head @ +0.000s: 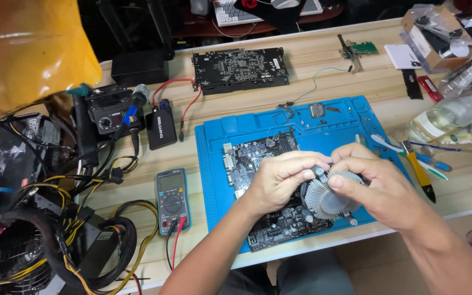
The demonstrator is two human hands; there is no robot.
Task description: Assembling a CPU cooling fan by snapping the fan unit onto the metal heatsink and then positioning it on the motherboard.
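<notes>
Heatsink (pixel 328 198), round with radial aluminium fins, is held just above the front part of the blue work mat (pixel 217 180), over the dark circuit board (pixel 263 158) that lies on the mat near the desk's (pixel 345 65) front edge. Left hand (pixel 279 183) is closed around the heatsink's upper left side, fingers curled onto its rim and thumb pressed at the top. Right hand (pixel 375 188) grips it from the right, thumb laid across the finned face, fingers wrapped behind. Fingertips of both hands meet at a small dark part on the heatsink's top edge; what that part is cannot be told.

Surroundings noted: a digital multimeter (pixel 172 200) with red and black leads lies just left of the mat, near the front edge. A second, black circuit board (pixel 241 68) lies beyond the mat toward the back edge. A small black box (pixel 161 127) with red wires sits left of the mat's far corner. A yellow-handled tool (pixel 420 173) and pens lie to the right of the mat. A tangle of black and yellow cables (pixel 83 240) occupies the desk's front left corner. A cardboard box (pixel 430 38) of parts stands at the back right corner.
</notes>
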